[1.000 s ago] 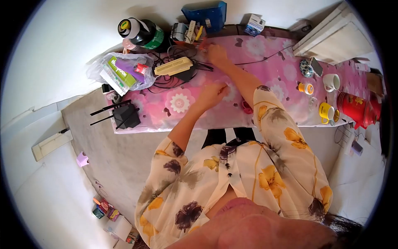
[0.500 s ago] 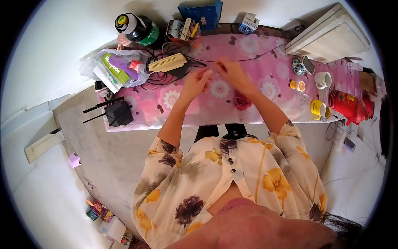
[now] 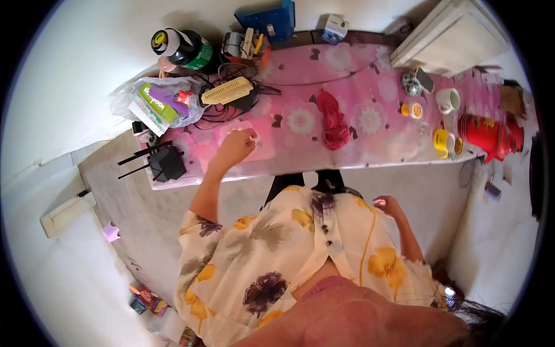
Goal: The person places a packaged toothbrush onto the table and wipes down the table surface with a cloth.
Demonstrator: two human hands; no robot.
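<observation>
My left hand [image 3: 236, 148] is over the left half of the pink flowered tablecloth [image 3: 384, 98], above a paler pink patch. Its fingers are curled closed, and a tiny pale bit shows at the fingertips, too small to name. Off the table's front edge, beside my body, is my right hand [image 3: 388, 206]. Thumb and fingers come together there, with something small and pale at the tips that I cannot make out. Between the two hands, a crumpled red cloth [image 3: 333, 124] lies on the table, touched by neither.
At the left are a black router [image 3: 166, 163], a plastic bag [image 3: 124, 104] of packets, a cream box [image 3: 228, 91] with cables and a large dark bottle [image 3: 188, 49]. On the right stand a white mug [image 3: 447, 100], a yellow mug [image 3: 442, 141] and a red flask [image 3: 485, 136].
My hands were close together over the table's middle. The left has moved left and nearer; the right has drawn back off the table edge, uncovering the red cloth.
</observation>
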